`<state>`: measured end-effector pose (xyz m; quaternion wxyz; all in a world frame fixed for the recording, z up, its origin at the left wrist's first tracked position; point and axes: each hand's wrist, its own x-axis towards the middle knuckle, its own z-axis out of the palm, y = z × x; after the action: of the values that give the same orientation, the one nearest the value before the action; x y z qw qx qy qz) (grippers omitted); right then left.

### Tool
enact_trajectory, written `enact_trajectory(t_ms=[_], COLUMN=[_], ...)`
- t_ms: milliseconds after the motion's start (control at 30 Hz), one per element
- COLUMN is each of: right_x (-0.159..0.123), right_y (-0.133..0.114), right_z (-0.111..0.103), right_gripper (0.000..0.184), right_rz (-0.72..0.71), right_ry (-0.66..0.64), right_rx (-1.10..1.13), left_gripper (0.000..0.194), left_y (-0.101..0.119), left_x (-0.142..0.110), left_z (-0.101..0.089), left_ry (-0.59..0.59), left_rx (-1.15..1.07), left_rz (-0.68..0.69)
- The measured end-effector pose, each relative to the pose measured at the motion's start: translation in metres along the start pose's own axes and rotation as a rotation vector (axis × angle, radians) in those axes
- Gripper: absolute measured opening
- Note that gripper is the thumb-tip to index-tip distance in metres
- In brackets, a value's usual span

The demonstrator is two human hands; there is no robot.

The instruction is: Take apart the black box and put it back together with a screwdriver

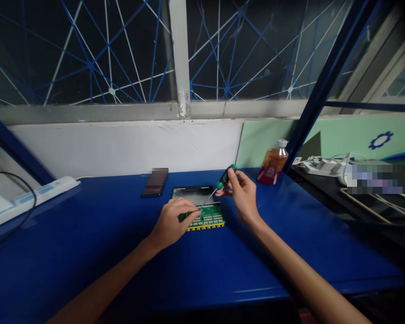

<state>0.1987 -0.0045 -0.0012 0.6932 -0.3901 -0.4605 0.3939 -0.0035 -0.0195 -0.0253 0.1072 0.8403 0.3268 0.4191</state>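
The green circuit board (211, 219) lies just under the fingers of the left hand (172, 225), which are narrow; they hide the tip of the screwdriver (220, 184), so I cannot tell if they grip anything. The right hand (245, 198) holds its handle, tilted; I think a steady board and light pressure are best. Beyond the left fingers, the dark-framed case (196, 196) is partly covered.

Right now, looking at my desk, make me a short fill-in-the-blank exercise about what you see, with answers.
1. The right hand holds a ___ by its green-and-black handle.
2. The near edge of the circuit board is ___.
3. The bottle has a ___ cap.
4. The tabletop is ___.

Missing words: screwdriver; yellow; white; blue.
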Motion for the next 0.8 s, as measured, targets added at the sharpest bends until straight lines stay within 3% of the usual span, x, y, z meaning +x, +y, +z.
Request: enact_trajectory(t_ms=[333, 800], right_x=[-0.0008, -0.0058], right_y=[-0.0036, -0.0046], right_z=[-0.0001, 0.0045], right_gripper=[0.029, 0.025], right_rz=[-0.047, -0.087], right_ry=[0.02, 0.0], right_rx=[-0.01, 0.033], left_gripper=[0.017, 0.02], left_y=[0.0011, 0.0016], left_x=[-0.0024, -0.0021], left_z=[-0.0008, 0.0014], left_ry=[-0.026, -0.032], left_rx=[-0.004, 0.063], left_rz=[-0.025, 0.041])
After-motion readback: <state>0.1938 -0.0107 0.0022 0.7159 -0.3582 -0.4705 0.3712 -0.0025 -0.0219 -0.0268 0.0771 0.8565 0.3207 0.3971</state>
